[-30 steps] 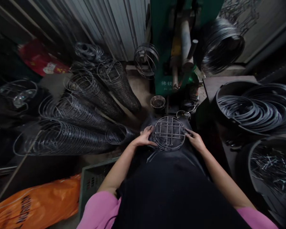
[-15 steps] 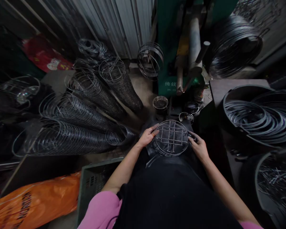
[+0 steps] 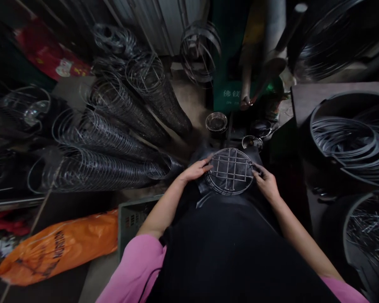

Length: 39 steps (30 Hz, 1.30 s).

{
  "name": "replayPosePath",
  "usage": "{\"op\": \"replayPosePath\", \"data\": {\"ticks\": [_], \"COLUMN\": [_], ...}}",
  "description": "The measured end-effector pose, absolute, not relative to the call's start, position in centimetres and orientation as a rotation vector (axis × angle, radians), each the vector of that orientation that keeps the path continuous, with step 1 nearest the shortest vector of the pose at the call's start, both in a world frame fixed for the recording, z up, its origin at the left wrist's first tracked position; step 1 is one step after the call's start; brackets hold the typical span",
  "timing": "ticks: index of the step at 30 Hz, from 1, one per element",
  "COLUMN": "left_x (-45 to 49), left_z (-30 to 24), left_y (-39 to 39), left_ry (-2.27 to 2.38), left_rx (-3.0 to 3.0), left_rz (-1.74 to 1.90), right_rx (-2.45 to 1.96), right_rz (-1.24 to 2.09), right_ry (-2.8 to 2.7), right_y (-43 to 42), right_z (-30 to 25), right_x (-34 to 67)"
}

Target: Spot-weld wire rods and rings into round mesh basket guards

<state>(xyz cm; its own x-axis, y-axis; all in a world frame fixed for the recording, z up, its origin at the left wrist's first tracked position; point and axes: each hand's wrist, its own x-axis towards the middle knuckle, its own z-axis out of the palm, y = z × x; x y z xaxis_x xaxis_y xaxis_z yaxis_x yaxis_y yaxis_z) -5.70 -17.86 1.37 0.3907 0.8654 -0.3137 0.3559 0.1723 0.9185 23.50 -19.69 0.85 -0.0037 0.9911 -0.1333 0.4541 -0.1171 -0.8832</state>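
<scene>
A small stack of round wire grids (image 3: 230,171) rests on my lap, on a dark apron (image 3: 233,248). My left hand (image 3: 196,169) grips the stack's left rim, fingers curled over the edge. On the opposite rim my right hand (image 3: 267,183) holds on, fingers closed around the wire. The top grid shows a square mesh inside a ring.
Long rows of stacked wire rings (image 3: 104,168) lie on the floor to the left. A green machine (image 3: 236,80) stands ahead, small round tins (image 3: 216,122) at its foot. Tubs of wire hoops (image 3: 350,139) and short rods (image 3: 366,227) sit right. An orange bag (image 3: 53,248) and a crate (image 3: 132,219) lie lower left.
The view has tilted down and forward, so everything sits slightly higher in frame. Both hands stay on the grid stack, with the left fingers shifted further over the rim.
</scene>
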Motion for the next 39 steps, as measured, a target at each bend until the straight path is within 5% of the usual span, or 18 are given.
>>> {"op": "replayPosePath", "data": {"ticks": [6, 16, 22, 25, 34, 39], "left_x": [-7.1, -3.8, -6.4, -8.6, -4.6, -2.0], "left_z": [2.7, 2.6, 2.5, 2.8, 8.2, 7.4], "left_y": [-17.2, -19.3, -18.9, -15.4, 4.4, 5.5], "left_ry": [0.987, 1.474, 1.122, 1.027, 1.805, 2.075], "left_rx": [1.497, 1.563, 1.551, 1.440, 1.663, 1.539], "left_rz": [0.368, 0.245, 0.364, 0.373, 0.963, 1.134], "right_rx": [-1.635, -1.635, -1.660, -1.632, -1.633, -1.608], "right_rz": [1.148, 1.110, 1.179, 1.231, 1.288, 1.372], "right_ry": [-1.473, -1.529, -1.378, -1.339, -1.194, -1.063], "right_y": [-19.7, -20.2, -20.5, -20.3, -19.8, -19.6], "right_z": [1.1, 0.6, 0.5, 0.0, -1.4, -1.7], "right_x": [23.7, 23.7, 23.9, 24.3, 24.9, 25.3]}}
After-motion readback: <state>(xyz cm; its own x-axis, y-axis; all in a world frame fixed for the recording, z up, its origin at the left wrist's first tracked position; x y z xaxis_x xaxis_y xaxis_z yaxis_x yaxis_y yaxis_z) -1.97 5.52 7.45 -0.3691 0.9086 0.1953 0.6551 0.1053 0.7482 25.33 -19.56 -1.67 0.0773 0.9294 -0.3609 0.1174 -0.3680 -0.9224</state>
